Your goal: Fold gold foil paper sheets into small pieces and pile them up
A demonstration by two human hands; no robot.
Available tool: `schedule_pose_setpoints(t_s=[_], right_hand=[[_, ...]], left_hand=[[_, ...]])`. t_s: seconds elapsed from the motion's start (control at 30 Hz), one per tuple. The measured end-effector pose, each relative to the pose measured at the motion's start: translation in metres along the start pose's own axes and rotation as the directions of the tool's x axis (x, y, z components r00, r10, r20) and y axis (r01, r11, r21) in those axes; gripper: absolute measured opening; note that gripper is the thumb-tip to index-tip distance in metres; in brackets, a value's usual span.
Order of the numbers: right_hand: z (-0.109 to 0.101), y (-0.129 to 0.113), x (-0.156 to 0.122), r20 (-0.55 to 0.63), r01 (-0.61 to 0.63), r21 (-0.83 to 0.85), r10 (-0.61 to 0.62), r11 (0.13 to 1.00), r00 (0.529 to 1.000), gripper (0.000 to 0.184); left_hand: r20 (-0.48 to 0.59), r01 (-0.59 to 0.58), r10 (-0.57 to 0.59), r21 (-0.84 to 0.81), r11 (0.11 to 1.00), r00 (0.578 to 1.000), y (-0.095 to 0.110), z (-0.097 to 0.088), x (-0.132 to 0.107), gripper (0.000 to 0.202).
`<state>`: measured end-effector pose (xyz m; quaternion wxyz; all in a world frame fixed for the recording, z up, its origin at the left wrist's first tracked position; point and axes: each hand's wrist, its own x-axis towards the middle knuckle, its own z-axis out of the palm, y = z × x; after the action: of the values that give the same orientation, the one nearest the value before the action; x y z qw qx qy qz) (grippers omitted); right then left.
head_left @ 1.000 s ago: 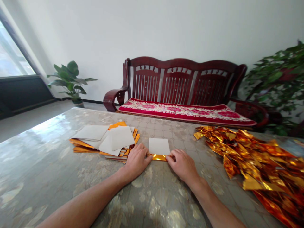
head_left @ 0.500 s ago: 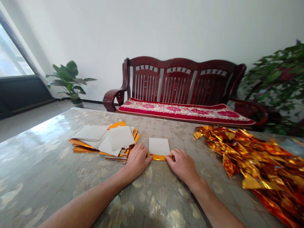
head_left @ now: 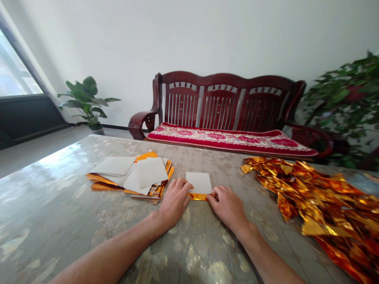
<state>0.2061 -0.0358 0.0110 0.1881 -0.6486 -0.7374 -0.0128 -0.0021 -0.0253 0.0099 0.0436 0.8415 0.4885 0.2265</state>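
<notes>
A small sheet of foil paper (head_left: 199, 182) lies on the table in front of me, its white side up. The edge nearest me is folded over into a shiny gold strip. At the left end of that strip is my left hand (head_left: 175, 199), thumb and fingers bent closed around the corner, one fingertip reaching over the white side. My right hand (head_left: 227, 205) pinches the strip's right end between thumb and curled fingers. Just left of my left hand sits a loose stack of foil paper sheets (head_left: 152, 172), white and orange-gold.
A big heap of folded gold foil pieces (head_left: 314, 197) covers the table's right side. The table (head_left: 118, 244) has a glossy, flower-patterned cover. Beyond it stand a dark red wooden bench (head_left: 222, 102), a potted plant (head_left: 89, 102) at left and a leafy plant (head_left: 349, 98) at right.
My left hand's fingers have shifted, with a fingertip now further over the sheet's white side. The right hand and the folded strip look nearly the same.
</notes>
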Motion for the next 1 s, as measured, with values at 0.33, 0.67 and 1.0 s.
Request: schedule_pose_setpoints(t_s=[0.33, 0.67, 1.0], right_hand=[[-0.001, -0.003, -0.007, -0.124, 0.237, -0.016, -0.238, 0.971, 0.963, 0.007], [-0.006, -0.003, -0.019, -0.007, 0.440, -0.015, -0.441, 0.898, 0.898, 0.017], [-0.013, 0.012, -0.021, -0.035, 0.327, -0.054, -0.329, 0.944, 0.944, 0.028]], left_hand=[[0.234, -0.296, 0.258, 0.145, 0.944, 0.937, 0.014, -0.003, -0.007, 0.020], [0.263, -0.295, 0.232, 0.232, 0.927, 0.936, 0.018, -0.003, -0.011, 0.011], [0.266, -0.239, 0.156, 0.320, 0.917, 0.951, 0.016, -0.010, -0.023, 0.016]])
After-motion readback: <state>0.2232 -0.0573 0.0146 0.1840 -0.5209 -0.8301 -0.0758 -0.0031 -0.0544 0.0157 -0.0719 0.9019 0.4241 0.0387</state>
